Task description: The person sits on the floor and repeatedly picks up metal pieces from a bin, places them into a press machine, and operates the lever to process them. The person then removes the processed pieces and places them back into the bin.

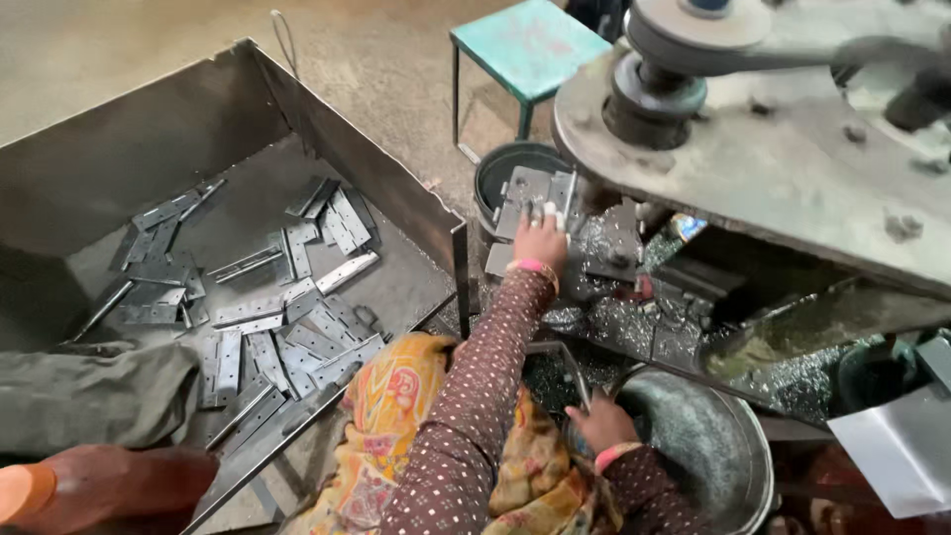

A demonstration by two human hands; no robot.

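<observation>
My left hand (541, 241) reaches forward to the bed of a heavy press machine (792, 168). Its fingers press on a flat grey metal hinge plate (531, 188) that lies there over a black bucket (500, 168). My right hand (600, 423) is low, close to my body, at the rim of a round metal basin (733, 446). Its fingers curl down towards a dark tray of small metal bits (547, 381). What it holds, if anything, is hidden. Both arms wear brown dotted sleeves and pink bangles.
A large open sheet-metal bin (327, 129) at the left holds several grey hinge plates (287, 327). A teal stool (530, 45) stands behind the bucket. Metal shavings (634, 322) cover the machine bed. An orange bottle (79, 485) and grey cloth (89, 391) lie at the bottom left.
</observation>
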